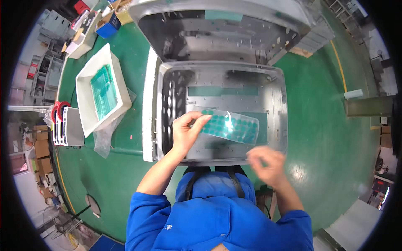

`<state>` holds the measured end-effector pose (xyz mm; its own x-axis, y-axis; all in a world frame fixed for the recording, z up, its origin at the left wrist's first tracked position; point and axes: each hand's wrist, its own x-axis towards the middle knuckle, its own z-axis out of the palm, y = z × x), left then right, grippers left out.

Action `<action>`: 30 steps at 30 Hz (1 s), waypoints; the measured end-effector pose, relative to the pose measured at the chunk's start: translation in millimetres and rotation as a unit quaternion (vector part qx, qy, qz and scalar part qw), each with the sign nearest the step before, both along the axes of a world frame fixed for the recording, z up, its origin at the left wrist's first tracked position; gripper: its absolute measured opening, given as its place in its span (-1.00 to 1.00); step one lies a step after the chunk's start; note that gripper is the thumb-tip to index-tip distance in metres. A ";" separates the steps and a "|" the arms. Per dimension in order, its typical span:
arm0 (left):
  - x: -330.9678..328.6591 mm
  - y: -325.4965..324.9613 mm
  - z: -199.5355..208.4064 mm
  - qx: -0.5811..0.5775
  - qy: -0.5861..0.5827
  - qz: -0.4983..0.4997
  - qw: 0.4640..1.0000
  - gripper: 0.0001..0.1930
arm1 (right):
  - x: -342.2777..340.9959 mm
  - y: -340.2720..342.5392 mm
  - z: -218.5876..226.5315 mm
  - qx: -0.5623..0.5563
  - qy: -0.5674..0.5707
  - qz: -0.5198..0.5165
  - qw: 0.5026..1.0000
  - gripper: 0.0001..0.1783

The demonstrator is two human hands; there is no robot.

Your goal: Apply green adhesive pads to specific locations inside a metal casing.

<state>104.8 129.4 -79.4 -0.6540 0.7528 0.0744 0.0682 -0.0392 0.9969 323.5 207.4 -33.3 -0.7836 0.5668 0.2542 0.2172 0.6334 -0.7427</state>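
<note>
Dotted sheet (234,127) over open case (274,104)

Left hand (186,129): grip pinches sheet's left end. Right hand (268,165), near right: blurred, grip cannot be determined. Green dots (247,130) remain on sheet; green stock (104,92) remains in left bin (86,96).

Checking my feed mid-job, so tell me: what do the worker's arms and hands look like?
The left hand and right hand are ungloved, the right one blurred. The forearms are bare, with no watch or cable visible on them. Blue sleeves end around the elbows, and a small white emblem marks the blue top.
</note>
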 end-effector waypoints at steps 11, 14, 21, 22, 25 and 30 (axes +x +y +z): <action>23.4 29.6 -31.3 -0.059 -0.006 -0.104 0.993 -0.92 | -71.4 92.6 -63.6 -0.427 -0.019 0.084 0.900 -0.88; 12.7 29.7 -41.8 -0.096 0.009 -0.117 0.988 -0.92 | -83.5 91.9 -75.1 -0.471 -0.018 0.068 0.880 -0.87; 6.7 30.1 -59.9 -0.147 0.007 -0.106 0.983 -0.91 | -94.8 94.0 -89.9 -0.424 -0.083 0.059 0.900 -0.88; 6.8 30.6 -61.1 -0.148 0.004 -0.103 0.984 -0.91 | -96.0 93.7 -91.0 -0.408 -0.093 0.059 0.906 -0.88; 4.4 33.2 -59.4 -0.156 -0.005 -0.095 0.983 -0.91 | -100.2 88.2 -90.7 -0.346 -0.076 0.047 0.934 -0.90; 3.5 34.1 -60.5 -0.161 -0.017 -0.084 0.983 -0.92 | -102.0 81.0 -95.7 -0.337 -0.052 0.010 0.940 -0.92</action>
